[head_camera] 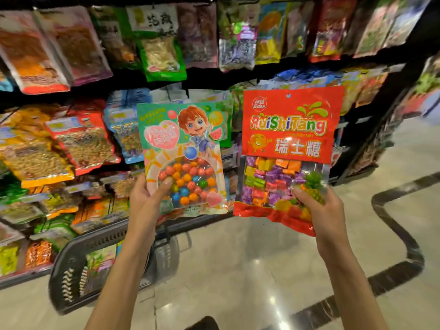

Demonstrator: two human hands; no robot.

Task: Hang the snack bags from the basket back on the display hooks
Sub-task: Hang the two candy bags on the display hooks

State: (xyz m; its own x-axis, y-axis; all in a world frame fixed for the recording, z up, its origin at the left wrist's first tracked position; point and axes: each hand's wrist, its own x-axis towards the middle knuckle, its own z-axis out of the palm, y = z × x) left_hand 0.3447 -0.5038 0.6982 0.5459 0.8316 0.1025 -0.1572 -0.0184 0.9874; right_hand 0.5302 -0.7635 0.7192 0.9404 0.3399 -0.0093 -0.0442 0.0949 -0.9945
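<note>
Left hand (145, 198): closed on the lower left corner of the green candy bag (183, 158), thumb pressed flat on the clear window over the round sweets, fingers hidden behind the bag. Right hand (321, 208): closed on the lower right corner of the red candy bag (290, 144), thumb on the front, fingers behind; the bottom seam of this bag droops below the hand. Both bags are held upright and face-on, side by side, their inner edges near each other with a narrow gap between. The hang hole at the top edge of the red bag is visible and free of any hook; the top edge of the green bag overlaps the hanging stock behind it.

Behind the bags: display rack (152, 89), dark, with crowded rows of hanging packets; the hooks themselves cannot be made out under the packets. Below the left forearm: black basket (71, 263) on the floor, just beside the rack's base, with at least one more packet inside. To the right and front: polished floor (250, 258) with a dark inlaid band, open and unobstructed beneath the right arm.
</note>
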